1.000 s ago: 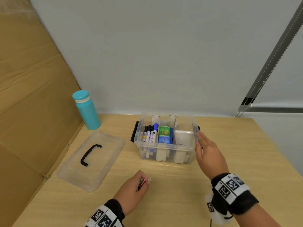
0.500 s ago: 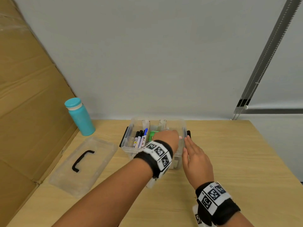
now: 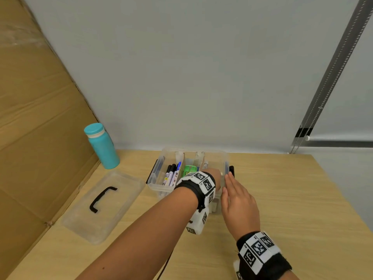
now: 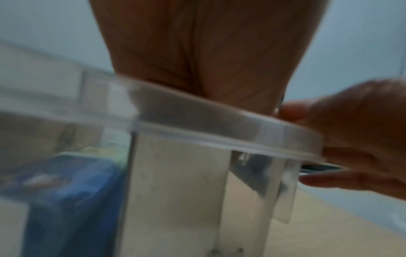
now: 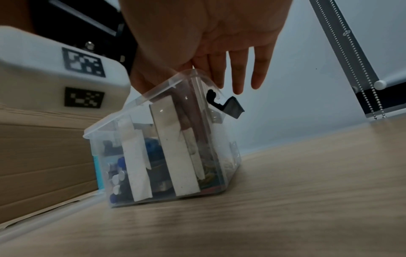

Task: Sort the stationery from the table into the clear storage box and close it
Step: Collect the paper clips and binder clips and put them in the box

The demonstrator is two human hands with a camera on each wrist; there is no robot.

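Observation:
The clear storage box stands open at the back middle of the table, split by white dividers. Markers fill its left compartment and a green item sits in the middle one. My left hand reaches down into the right compartment. Its fingers show only dimly through the wall, so I cannot tell if they still hold anything. My right hand lies flat with straight fingers against the box's right end, beside the black latch. The clear lid with its black handle lies left of the box.
A teal bottle stands at the back left, next to a cardboard sheet leaning along the table's left side. The wall runs just behind the box. Bare wooden tabletop stretches to the right and front.
My left hand, which pinched a small pink and dark item near the table's front, has moved up and into the box's right compartment. The right hand stays at the box's right end.

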